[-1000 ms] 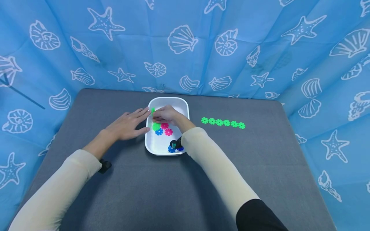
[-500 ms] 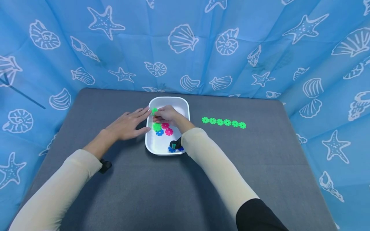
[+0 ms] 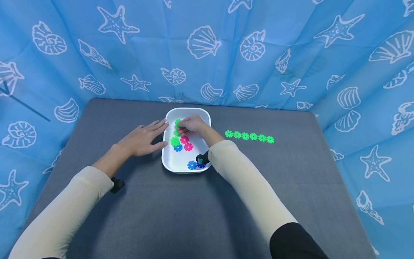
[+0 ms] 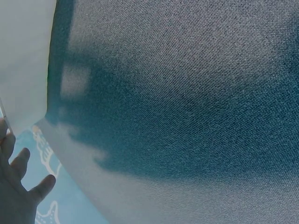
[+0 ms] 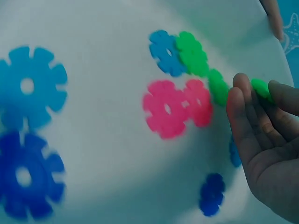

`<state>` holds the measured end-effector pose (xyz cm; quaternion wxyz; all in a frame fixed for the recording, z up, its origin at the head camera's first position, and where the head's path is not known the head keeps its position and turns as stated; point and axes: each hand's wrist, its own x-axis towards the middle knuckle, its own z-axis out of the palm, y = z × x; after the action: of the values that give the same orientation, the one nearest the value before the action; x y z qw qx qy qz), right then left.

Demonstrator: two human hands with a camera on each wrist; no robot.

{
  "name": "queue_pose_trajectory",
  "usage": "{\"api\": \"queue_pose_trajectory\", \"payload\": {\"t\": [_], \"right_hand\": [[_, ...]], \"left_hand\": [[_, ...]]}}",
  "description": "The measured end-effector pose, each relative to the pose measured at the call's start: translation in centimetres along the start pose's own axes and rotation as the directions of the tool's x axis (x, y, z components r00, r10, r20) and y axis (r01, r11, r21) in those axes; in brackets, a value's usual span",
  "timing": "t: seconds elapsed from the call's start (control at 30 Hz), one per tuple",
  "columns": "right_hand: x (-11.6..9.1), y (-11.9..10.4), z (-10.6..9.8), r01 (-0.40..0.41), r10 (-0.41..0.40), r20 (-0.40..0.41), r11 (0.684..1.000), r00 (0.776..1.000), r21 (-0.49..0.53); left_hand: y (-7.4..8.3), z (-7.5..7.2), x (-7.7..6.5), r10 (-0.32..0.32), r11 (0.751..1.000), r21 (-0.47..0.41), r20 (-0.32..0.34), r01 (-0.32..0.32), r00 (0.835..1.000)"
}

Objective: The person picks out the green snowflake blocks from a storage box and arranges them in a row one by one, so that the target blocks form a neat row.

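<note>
My right hand (image 3: 193, 124) is over the far part of a white tray (image 3: 173, 162), pinching a green snowflake disc (image 5: 261, 89) between thumb and fingers. Beneath it in the tray lie more green discs (image 3: 175, 141), pink discs (image 3: 188, 146) and a blue disc (image 3: 178, 148). The green and blue ones partly overlap in the right wrist view. My left hand (image 3: 142, 139) lies at the tray's left rim, fingers straight and spread, fingertips right at the edge. In the left wrist view that hand shows only at the lower left corner.
Right of the tray, a straight row of several green discs (image 3: 245, 136) lies on the grey tablecloth (image 3: 161, 216). Blue discs (image 3: 192, 165) sit in the tray's near right corner, partly under my right wrist. A blue shell-patterned curtain (image 3: 223, 79) hangs behind the table.
My right hand has drawn slightly right and back from the tray's left wall with the green disc, uncovering another green disc below. The left hand stays put.
</note>
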<state>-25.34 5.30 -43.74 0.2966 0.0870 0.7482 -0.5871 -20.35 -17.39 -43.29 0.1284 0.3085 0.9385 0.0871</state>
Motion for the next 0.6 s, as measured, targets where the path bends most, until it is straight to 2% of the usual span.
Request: {"api": "queue_pose_trajectory", "payload": {"t": [0.1,0.4,0.6], "right_hand": [[-0.5,-0.5,-0.9,0.017,-0.017,0.001,0.999,1.0,-0.048],[-3.0,-2.6,-4.5,0.035,-0.035,-0.003,0.994,0.999,-0.106],[-5.3,-2.7,-7.1,0.075,-0.075,0.006,0.982,0.997,-0.176]], "left_hand": [[0.0,0.0,0.0,0.003,1.0,0.004,-0.001,-0.003,1.0],[0.0,-0.1,0.1,0.001,1.0,-0.006,0.007,-0.001,1.0],[0.1,0.0,0.1,0.01,1.0,0.003,0.002,-0.01,1.0]]}}
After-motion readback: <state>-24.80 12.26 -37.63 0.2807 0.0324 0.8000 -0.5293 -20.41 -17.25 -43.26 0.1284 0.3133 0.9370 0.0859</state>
